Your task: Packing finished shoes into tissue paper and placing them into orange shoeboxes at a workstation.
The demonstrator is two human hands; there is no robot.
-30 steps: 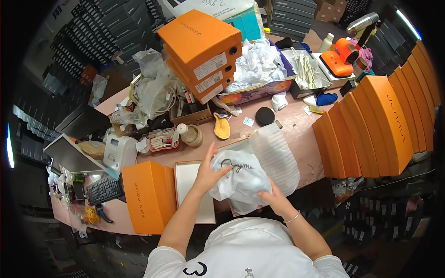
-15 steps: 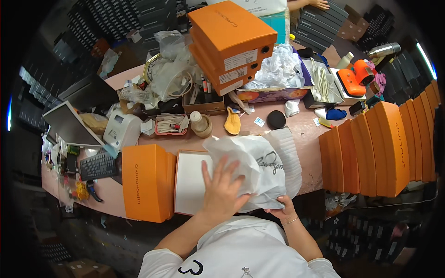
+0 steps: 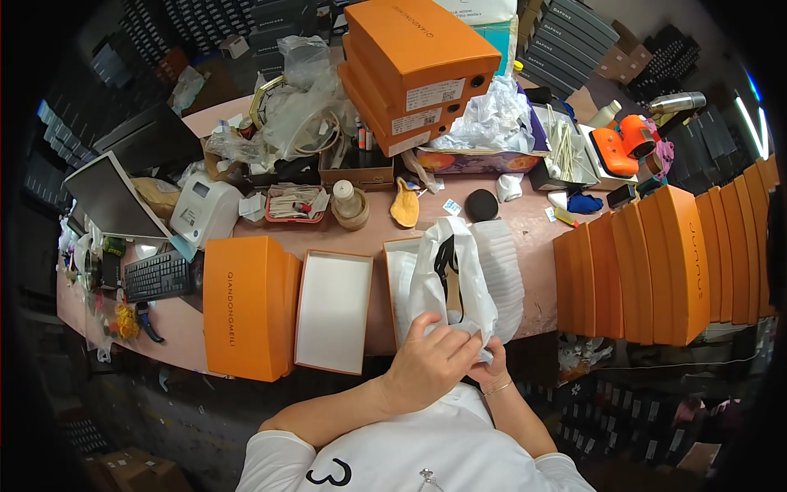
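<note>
My left hand is closed on the near edge of a thin white bag. My right hand pinches the same bag at its lower right side. Through the bag's gaping side shows a black-strapped shoe with a beige insole; the rest of it is hidden in the white material. Below the bag lies a shoe box, mostly covered, with its left side showing. To the left, a white-lined orange tray, a box lid or bottom, lies with its inside up.
White padded sheets lie right of the bag. Orange shoe boxes stand at left, with a long row at right. Behind are a stack of orange boxes, a black round tin, a small jar and a keyboard.
My left hand has gone from spread over the bag to gripping its edge. The bag now gapes, showing the shoe. The white-lined tray now shows whole, apart from the box under the bag.
</note>
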